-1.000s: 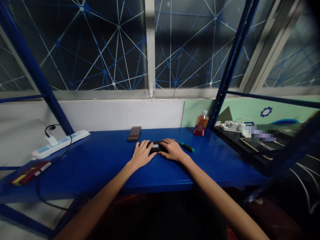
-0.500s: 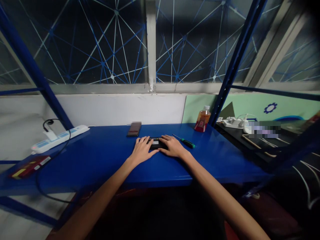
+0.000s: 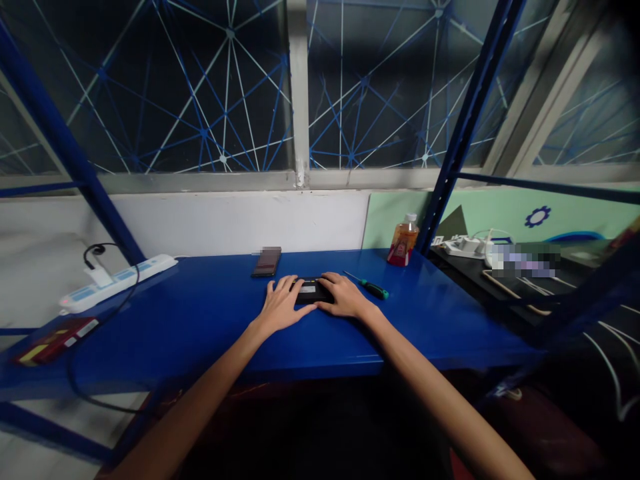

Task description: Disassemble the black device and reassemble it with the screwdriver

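A flat black rectangular device with a white label (image 3: 307, 290) lies on the blue table between my two hands; I cannot make out its exact kind. My left hand (image 3: 283, 305) grips its left end, fingers over the far side and thumb along the near edge. Its right end is held the same way by my right hand (image 3: 343, 295). Both thumb tips nearly meet at the near edge. My hands hide the ends of the device. Just right of my right hand lies a screwdriver (image 3: 374, 289) with a green and black handle.
A phone (image 3: 267, 261) lies behind my left hand. A bottle of reddish drink (image 3: 403, 241) stands at the back right. On the left are a white power strip (image 3: 120, 283) with a black cable and a red box (image 3: 57, 340). Blue metal posts (image 3: 465, 127) frame the table.
The camera view has shifted slightly. Both hands stay on the black device in much the same pose, and the objects on the table keep their places.
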Tool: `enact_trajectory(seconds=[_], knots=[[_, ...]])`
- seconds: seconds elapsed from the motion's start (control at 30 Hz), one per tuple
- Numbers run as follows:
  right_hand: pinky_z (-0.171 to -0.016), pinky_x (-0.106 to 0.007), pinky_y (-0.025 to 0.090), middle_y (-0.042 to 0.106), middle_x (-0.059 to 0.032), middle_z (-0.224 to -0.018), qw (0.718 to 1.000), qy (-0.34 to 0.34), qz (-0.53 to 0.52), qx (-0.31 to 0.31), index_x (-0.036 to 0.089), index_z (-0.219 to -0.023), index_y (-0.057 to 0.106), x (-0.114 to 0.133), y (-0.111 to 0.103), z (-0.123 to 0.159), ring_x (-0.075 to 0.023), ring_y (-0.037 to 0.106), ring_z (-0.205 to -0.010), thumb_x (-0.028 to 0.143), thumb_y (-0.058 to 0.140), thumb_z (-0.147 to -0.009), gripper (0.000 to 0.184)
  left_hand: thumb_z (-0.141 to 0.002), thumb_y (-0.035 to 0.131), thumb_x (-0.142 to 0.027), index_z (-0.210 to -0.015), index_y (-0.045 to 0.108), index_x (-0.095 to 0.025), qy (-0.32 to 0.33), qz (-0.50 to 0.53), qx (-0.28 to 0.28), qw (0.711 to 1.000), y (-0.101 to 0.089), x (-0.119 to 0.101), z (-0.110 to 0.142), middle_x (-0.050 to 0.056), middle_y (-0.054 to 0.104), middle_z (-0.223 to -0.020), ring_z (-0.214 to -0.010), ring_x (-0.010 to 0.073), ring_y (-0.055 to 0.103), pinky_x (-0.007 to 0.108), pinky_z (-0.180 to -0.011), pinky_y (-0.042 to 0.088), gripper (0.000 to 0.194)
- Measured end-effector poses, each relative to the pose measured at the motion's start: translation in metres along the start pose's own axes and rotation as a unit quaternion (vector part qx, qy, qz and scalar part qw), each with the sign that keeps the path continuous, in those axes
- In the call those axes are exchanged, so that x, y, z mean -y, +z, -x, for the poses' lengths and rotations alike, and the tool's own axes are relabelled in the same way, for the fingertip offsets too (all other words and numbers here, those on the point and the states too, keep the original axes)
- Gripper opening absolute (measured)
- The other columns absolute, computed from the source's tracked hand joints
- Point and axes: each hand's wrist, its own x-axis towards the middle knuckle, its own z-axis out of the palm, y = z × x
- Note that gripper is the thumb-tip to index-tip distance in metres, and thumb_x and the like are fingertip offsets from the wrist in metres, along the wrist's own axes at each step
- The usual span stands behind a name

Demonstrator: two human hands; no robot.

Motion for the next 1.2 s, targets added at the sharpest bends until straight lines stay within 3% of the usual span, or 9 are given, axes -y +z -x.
enact_trajectory(seconds=[0.43,0.57,0.8,1.2], knots=[[-0.102,-0.044,0.04,0.054,-0.0201,-0.132,1.0,-0.001,-0.027,-0.004,0.011,-0.125,0.056,-0.0005,-0.0009,0.0005,-0.0304,0.051,-0.122,0.046,0.066,-0.078,0.06,-0.087,0.047,-0.065,-0.13,0.052,-0.025,0.01,0.009,0.019,1.0,-0.0003,0.001,0.0003,0.016,0.048,-0.141,-0.131,0.037,0.039,0.061,-0.104,0.025,0.059],[-0.102,-0.045,0.04,0.054,-0.0202,-0.132,0.999,0.0,-0.032,-0.007,0.012,-0.124,0.056,-0.001,0.0003,0.0004,-0.0304,0.05,-0.121,0.046,0.066,-0.077,0.059,-0.087,0.047,-0.066,-0.136,0.047,-0.024,0.009,0.015,0.015,1.0,-0.0006,0.0011,0.0016,0.015,0.048,-0.141,-0.131,0.0371,0.039,0.062,-0.106,0.022,0.065],[-0.102,-0.044,0.04,0.053,-0.0191,-0.132,0.999,-0.001,-0.038,-0.005,0.013,-0.122,0.056,-0.0022,-0.0001,0.0005,-0.0297,0.051,-0.121,0.044,0.069,-0.073,0.059,-0.084,0.049,-0.069,-0.129,0.054,-0.022,0.012,0.006,0.008,1.0,0.0021,0.0045,0.0009,0.016,0.049,-0.14,-0.131,0.0366,0.04,0.062,-0.106,0.024,0.066],[-0.104,-0.044,0.038,0.055,-0.0178,-0.128,0.998,-0.014,-0.053,0.0,0.014,-0.114,0.06,-0.0005,-0.0079,0.0007,-0.0302,0.05,-0.122,0.047,0.075,-0.067,0.059,-0.081,0.05,-0.072,-0.131,0.05,-0.022,0.016,0.021,0.038,0.999,-0.0003,0.0049,0.0021,0.017,0.042,-0.146,-0.135,0.039,0.036,0.064,-0.106,0.024,0.071]])
